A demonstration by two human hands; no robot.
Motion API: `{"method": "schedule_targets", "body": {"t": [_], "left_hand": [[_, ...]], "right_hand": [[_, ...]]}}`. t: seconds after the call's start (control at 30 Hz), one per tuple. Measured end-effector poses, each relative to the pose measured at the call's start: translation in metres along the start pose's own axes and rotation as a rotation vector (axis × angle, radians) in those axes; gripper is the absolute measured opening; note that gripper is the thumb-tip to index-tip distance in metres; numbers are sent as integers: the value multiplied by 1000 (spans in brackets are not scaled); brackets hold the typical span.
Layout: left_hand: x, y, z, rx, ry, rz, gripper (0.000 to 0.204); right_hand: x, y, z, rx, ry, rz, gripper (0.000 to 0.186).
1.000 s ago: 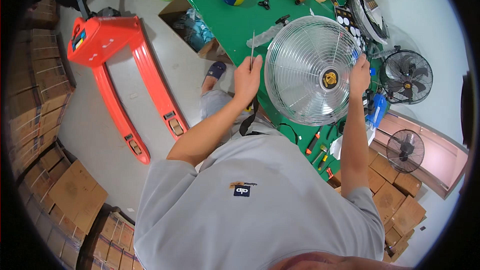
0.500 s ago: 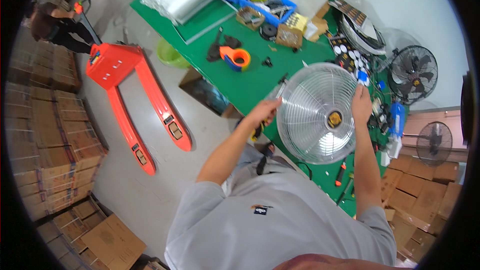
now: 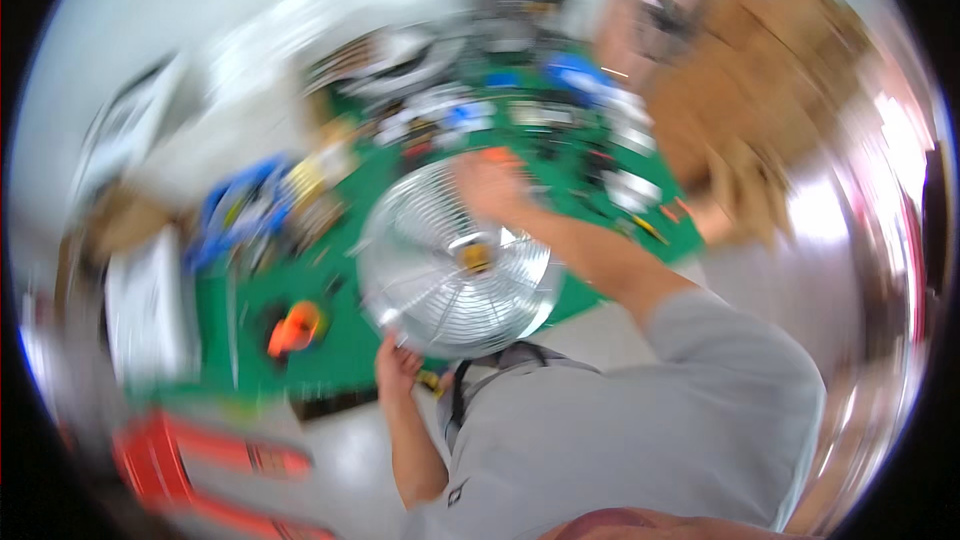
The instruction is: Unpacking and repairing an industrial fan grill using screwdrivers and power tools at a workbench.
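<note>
A round fan with a silvery wire guard and a yellow centre badge stands face up over the green tabletop, close to my body. My left hand is closed on its near left rim, fingers curled at the edge. My right hand reaches across to the far rim and is smeared by motion. Its fingers are too blurred to read, and an orange patch shows at their tips. Just right of my left hand is a small yellow and black thing, whose kind I cannot make out.
On the green table lie an orange tape dispenser, blue parts bins and scattered tools at right. Another fan stands at the back. Cardboard boxes are stacked right; a red pallet jack stands lower left.
The whole view has swung round to the right and is blurred. My right hand has moved from the guard's right side to its far rim; my left hand stays at the rim.
</note>
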State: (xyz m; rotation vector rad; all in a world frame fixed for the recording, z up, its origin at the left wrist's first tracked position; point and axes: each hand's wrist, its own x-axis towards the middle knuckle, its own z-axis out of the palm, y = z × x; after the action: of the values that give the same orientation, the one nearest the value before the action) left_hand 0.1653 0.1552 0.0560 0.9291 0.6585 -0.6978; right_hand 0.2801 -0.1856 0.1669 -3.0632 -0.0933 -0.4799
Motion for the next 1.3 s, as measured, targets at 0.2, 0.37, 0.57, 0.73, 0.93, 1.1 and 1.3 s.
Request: {"method": "schedule_targets", "body": {"t": [0.2,0.37,0.57,0.73,0.93,1.1,1.3], "left_hand": [[2,6,-14,18,-353,97,46],[-11,14,-3,378,-214,216,59],[-14,8,6,184,-257,193,55],[-17,2,5,123,-192,251,58],[1,3,-5,-3,-405,205,50],[13,1,-21,16,-495,207,43],[28,25,-41,76,-413,66,50]], "right_hand": [[17,-40,-21,351,3,319,51],[2,-23,-10,317,73,327,64],[-3,-28,-5,334,167,328,54],[3,-34,-4,310,143,323,54],[2,-31,-10,298,131,313,54],[5,-33,-7,271,128,297,54],[0,-30,-8,254,152,290,54]]}}
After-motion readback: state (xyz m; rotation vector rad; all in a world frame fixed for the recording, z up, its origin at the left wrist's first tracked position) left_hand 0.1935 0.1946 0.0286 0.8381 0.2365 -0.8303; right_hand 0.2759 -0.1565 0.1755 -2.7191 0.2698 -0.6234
